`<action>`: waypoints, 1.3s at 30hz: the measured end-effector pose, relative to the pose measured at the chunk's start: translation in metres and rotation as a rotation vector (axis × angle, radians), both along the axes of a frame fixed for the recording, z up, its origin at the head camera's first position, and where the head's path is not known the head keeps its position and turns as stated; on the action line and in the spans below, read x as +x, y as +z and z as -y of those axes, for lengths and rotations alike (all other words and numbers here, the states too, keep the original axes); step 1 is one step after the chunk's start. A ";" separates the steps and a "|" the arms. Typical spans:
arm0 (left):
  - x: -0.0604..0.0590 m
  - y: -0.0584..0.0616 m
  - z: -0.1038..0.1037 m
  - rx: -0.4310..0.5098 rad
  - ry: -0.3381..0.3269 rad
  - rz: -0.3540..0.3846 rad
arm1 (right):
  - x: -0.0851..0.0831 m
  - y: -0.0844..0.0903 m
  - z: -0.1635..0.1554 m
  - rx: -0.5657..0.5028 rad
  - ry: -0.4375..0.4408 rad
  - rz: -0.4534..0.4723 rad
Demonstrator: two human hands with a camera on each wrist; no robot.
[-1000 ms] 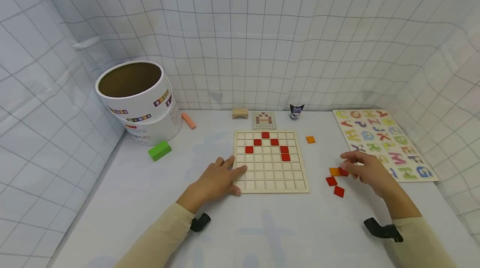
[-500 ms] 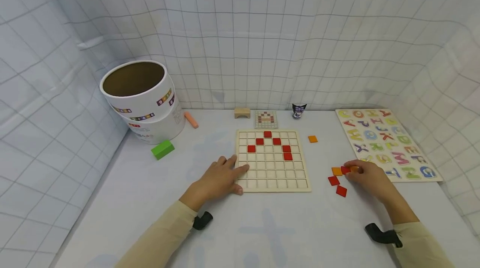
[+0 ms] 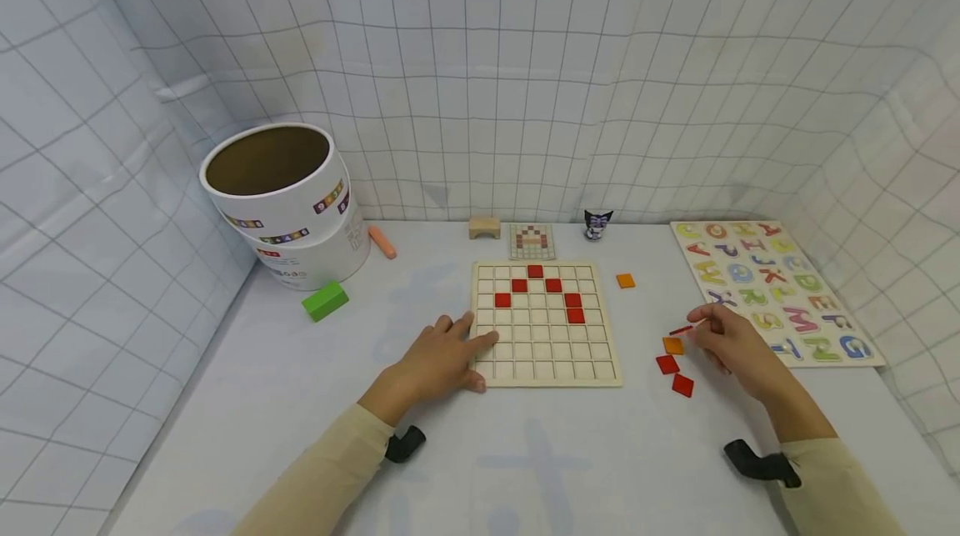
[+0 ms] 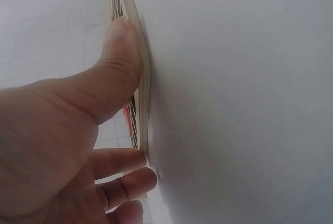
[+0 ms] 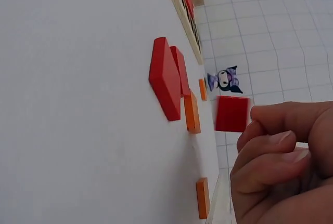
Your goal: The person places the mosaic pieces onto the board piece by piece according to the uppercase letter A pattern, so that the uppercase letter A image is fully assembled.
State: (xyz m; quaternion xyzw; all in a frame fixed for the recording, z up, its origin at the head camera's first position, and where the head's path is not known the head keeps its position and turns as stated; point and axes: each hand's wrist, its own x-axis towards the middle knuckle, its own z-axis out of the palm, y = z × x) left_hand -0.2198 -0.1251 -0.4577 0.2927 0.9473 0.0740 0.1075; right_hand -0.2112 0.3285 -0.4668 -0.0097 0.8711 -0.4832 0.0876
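Observation:
A pale wooden grid board (image 3: 543, 353) lies flat, with several red square tiles set in its upper cells. My left hand (image 3: 442, 357) rests at the board's left edge, its index finger over the grid; in the left wrist view, the thumb (image 4: 122, 52) presses along the board's side. Right of the board, my right hand (image 3: 731, 344) pinches a red square tile (image 5: 232, 114) between thumb and finger, raised and seen edge-on from the head. Beneath that hand lie an orange tile (image 3: 672, 346) and two red tiles (image 5: 165, 81). Another orange tile (image 5: 202, 198) shows only in the right wrist view.
A small pattern card (image 3: 532, 242) and a wooden arch block (image 3: 484, 227) stand behind the board, near a small figurine (image 3: 597, 225). An alphabet board (image 3: 780, 294) lies at right. A white bucket (image 3: 300, 219), green block (image 3: 326, 301) and orange stick (image 3: 382, 242) are at left.
My right hand reached down to the loose tiles, took hold of a red one and lifted it, tilting it edge-on. My left hand has stayed at the board's edge.

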 end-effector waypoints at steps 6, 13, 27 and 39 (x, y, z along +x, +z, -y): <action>0.000 -0.001 0.000 0.003 0.007 -0.001 | -0.015 0.004 0.017 0.017 -0.010 -0.025; 0.000 -0.001 0.000 0.009 0.005 -0.013 | -0.022 0.003 0.020 0.216 -0.026 0.040; -0.001 0.000 0.000 0.016 0.006 -0.007 | -0.027 0.003 0.027 0.291 0.012 0.049; 0.001 -0.002 0.002 0.026 -0.001 -0.004 | -0.036 -0.001 0.070 -0.323 -0.030 0.163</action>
